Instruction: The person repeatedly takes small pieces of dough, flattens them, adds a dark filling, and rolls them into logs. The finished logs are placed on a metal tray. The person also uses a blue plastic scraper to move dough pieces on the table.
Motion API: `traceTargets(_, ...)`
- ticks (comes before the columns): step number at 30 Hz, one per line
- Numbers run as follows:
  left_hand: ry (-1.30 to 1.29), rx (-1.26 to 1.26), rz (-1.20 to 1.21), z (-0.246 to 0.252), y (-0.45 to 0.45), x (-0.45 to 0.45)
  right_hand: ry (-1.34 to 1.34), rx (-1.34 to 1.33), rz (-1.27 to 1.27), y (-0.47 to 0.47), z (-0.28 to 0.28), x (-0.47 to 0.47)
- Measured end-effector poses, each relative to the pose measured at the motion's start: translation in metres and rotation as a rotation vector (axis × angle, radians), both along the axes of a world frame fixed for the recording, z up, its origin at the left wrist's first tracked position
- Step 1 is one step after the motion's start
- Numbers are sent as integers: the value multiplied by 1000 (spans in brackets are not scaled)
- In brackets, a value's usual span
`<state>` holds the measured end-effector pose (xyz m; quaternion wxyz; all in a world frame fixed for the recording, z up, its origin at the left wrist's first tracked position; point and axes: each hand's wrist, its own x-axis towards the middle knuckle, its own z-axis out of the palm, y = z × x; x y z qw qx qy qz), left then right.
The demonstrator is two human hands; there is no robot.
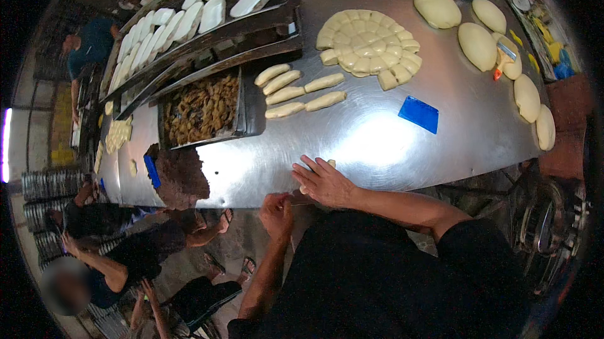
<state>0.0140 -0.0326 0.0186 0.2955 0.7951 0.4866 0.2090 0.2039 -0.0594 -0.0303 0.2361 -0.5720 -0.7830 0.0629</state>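
Note:
My right hand point(326, 182) lies palm down near the front edge of a steel worktable point(255, 169), fingers stretched out. Under it is a small dough piece point(332, 163); its ends peek out on both sides and the rest is hidden by the hand. At the table's edge, to the left, my left hand point(276, 214) is raised with curled fingers; whether it pinches anything is unclear. Farther in lie several rolled dough sticks point(285, 110) and a round slab of dough cut into many chunks point(370, 44). A blue plastic dough scraper point(419, 114) rests right of the hands.
A metal tray of brown filling point(200, 112) stands left, beside racked trays of shaped white dough point(188, 22). Dark brown paste point(181, 176) with a blue scraper point(152, 171) sits near the edge. Large dough balls point(477, 46) and a brush point(505, 58) are right. People point(127, 254) sit at left.

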Motion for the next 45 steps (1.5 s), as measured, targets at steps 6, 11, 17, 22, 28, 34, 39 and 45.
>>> traceTargets(6, -233, 223, -404, 19, 70, 143, -414, 192, -190, 59, -11, 8)
traceTargets(11, -179, -282, -509, -12, 95, 282, 360, -298, -58, 19, -13, 3)
traceTargets(17, 130, -130, -289, -55, 55, 406, -132, -147, -140, 30, -23, 12)
traceTargets(22, -57, -256, -333, -58, 60, 392, -95, -338, -25, 47, -18, 11)
traceTargets(28, -467, -565, -358, 4, 59, 280, -158, -108, -112, 34, -19, 9)
traceTargets(34, -445, -235, -269, 59, 80, 95, -121, -237, -66, 32, 8, 14)
traceTargets(39, -247, -352, 143, 17, 87, -30, -155, -36, -96, 47, 19, 7)
traceTargets(45, 58, 315, -39, -31, 69, -59, 7, -199, -16, 53, 32, 17)
